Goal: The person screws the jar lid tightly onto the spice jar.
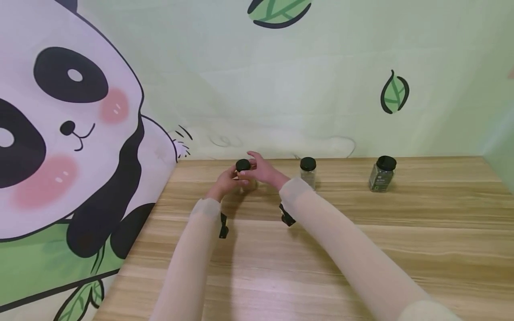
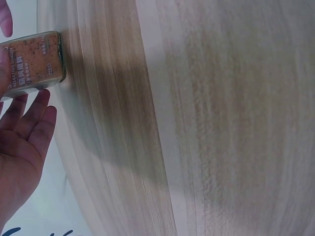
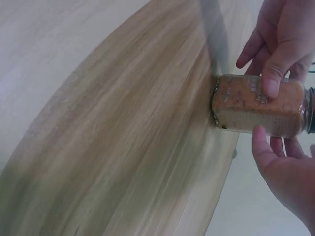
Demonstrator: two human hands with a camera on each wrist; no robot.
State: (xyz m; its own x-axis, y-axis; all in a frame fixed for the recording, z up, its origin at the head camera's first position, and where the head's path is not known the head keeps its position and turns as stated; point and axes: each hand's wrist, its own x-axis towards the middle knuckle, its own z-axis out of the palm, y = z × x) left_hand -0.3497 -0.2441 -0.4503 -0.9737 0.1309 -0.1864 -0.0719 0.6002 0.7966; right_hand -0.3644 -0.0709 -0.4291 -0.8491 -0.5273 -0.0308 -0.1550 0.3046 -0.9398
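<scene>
A square glass spice jar (image 3: 246, 105) with a black lid (image 1: 242, 165) and orange, dark-flecked contents stands about upright at the back of the table, between both hands. My left hand (image 1: 225, 183) grips it from the left; in the right wrist view its thumb lies across the front of the glass. From the right, my right hand (image 1: 265, 171) holds the upper jar, thumb just below the lid and one finger raised. The jar (image 2: 39, 61) shows its printed label and base in the left wrist view, where only part of the hands appears.
A clear black-lidded jar (image 1: 308, 174) stands right of the hands, and another labelled black-lidded jar (image 1: 382, 174) farther right. The wood-grain table (image 1: 257, 276) ends at a pale green wall cloth (image 1: 192, 80) printed with a panda and leaves. Small black devices hang near both wrists.
</scene>
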